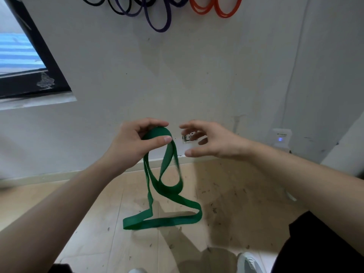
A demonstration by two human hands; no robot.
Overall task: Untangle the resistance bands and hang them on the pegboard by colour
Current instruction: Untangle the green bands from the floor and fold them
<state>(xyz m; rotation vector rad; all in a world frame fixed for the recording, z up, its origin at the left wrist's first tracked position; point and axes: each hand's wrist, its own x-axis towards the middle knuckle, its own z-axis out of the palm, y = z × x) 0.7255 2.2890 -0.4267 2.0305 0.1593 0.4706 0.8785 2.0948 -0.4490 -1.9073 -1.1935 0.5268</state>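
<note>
Green and flat, the resistance band [169,192] hangs in front of the person from the left hand [134,142], whose thumb and curled fingers pinch its top fold. Below that grip it crosses over itself once, forming a small loop, and its long lower end trails down to the wooden floor [236,203], where it seems to lie in a flattened bend. The right hand [210,140] is spread, fingers apart and holding nothing, just beside the upper loop but not touching it. The step in hand looks like clearing the twist before hanging. To do it well, the free hand should probably take one strand just under the pinch, not both, and the two hands draw apart so that the crossing rolls out and the band opens into one plain ring. Lifting it off the floor first would let the twist fall free rather than tighten. High on the wall [197,75], purple bands [157,20] and orange bands [216,6] already hang in groups, with only their lower curves in view; the pegs themselves are out of frame. No green shows there, so the band likely wants a peg of its own, perhaps beside the orange.
</note>
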